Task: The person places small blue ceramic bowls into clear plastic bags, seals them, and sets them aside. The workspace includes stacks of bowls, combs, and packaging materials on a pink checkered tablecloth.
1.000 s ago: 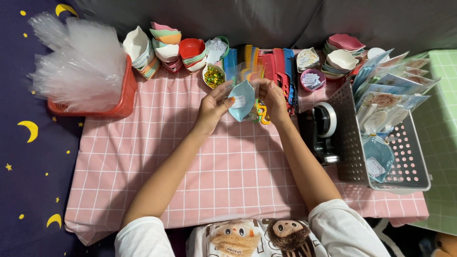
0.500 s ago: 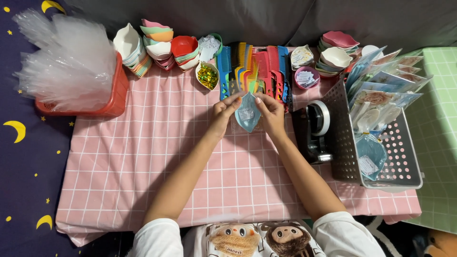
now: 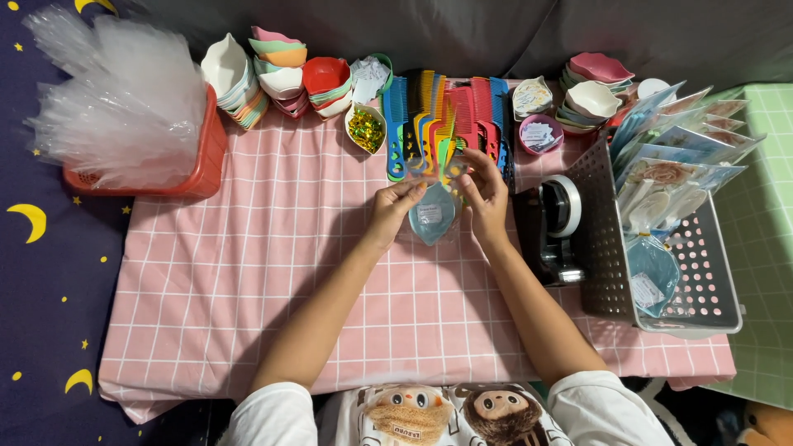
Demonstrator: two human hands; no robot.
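Both hands meet over the middle of a table covered with a pink checked cloth. My left hand and my right hand hold between them a clear plastic bag with a light blue leaf-shaped dish and a small card inside. Coloured combs stick out of the bag's top, near my right fingers. The bag is just in front of a row of coloured combs laid at the table's far edge.
A red basket full of clear bags stands far left. Stacks of small coloured bowls and a dish of glitter line the back. A black tape dispenser and a grey basket of packed bags sit on the right.
Both hands have drawn the bag with the blue dish back from the comb row toward me, a little lower over the cloth. The view has shifted slightly.
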